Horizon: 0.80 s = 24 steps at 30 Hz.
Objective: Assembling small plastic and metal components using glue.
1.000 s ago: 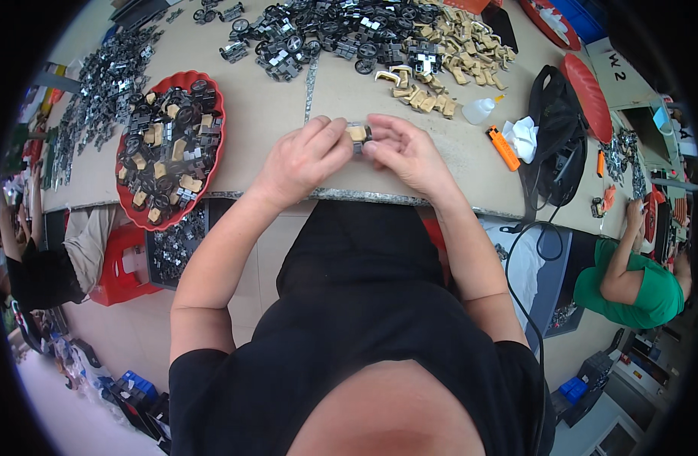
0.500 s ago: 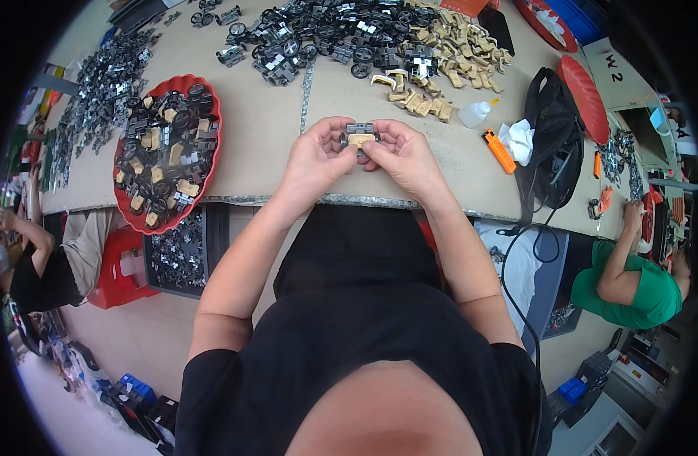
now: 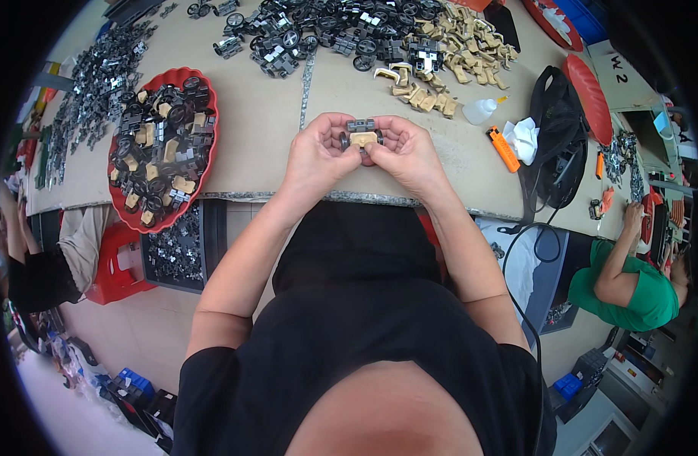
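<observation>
Between both hands, over the near part of the table, I hold a small toy car chassis [image 3: 361, 125], dark grey with black wheels and a tan plastic piece [image 3: 363, 140] on it. My left hand [image 3: 323, 151] is closed on its left side, and my right hand [image 3: 403, 151] grips its right side. Both thumbs press near the lower edge of the tan piece. Beyond them lie a pile of black and grey chassis [image 3: 330, 30] and a heap of loose tan pieces [image 3: 470, 49].
A red scalloped tray [image 3: 214, 144] of chassis with tan pieces overhangs the table edge at left. To the right are a glue bottle [image 3: 479, 111], an orange cutter [image 3: 503, 150], crumpled tissue [image 3: 523, 140] and a black bag [image 3: 555, 144]. A co-worker in green [image 3: 626, 289] sits at right.
My hands keep their hold on the chassis with almost no movement. The view has shifted slightly. At far left, another person's arm has changed position.
</observation>
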{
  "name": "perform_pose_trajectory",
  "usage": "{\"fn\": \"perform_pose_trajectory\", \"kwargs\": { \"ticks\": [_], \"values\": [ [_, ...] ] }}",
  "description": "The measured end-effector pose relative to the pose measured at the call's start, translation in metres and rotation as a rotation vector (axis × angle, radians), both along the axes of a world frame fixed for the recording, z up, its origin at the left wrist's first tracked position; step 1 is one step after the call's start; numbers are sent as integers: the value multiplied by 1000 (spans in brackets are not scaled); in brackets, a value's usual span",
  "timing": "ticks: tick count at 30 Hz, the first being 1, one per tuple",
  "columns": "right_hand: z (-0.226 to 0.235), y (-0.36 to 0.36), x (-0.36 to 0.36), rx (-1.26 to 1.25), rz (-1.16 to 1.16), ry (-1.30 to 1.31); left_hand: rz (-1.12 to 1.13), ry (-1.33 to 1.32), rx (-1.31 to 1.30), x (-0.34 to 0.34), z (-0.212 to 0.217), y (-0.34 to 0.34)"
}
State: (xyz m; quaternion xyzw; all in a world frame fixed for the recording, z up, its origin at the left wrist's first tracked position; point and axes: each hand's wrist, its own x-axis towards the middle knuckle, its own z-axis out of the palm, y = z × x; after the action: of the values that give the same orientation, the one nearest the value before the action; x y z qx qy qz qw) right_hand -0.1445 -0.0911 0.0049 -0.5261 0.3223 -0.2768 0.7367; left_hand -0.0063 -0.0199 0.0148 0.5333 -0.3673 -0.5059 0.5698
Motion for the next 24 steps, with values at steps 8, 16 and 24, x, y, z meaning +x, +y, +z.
{"fn": "perform_pose_trajectory", "kwargs": {
  "ticks": [8,16,24],
  "values": [
    [-2,4,4,-64,-56,-20,51,-155,-91,-3,-13,1],
    [-12,6,3,-152,-73,-53,9,-102,-75,-1,-12,1],
    [-8,11,3,-134,-68,-73,1,-56,-122,-3,-12,3]
  ]
}}
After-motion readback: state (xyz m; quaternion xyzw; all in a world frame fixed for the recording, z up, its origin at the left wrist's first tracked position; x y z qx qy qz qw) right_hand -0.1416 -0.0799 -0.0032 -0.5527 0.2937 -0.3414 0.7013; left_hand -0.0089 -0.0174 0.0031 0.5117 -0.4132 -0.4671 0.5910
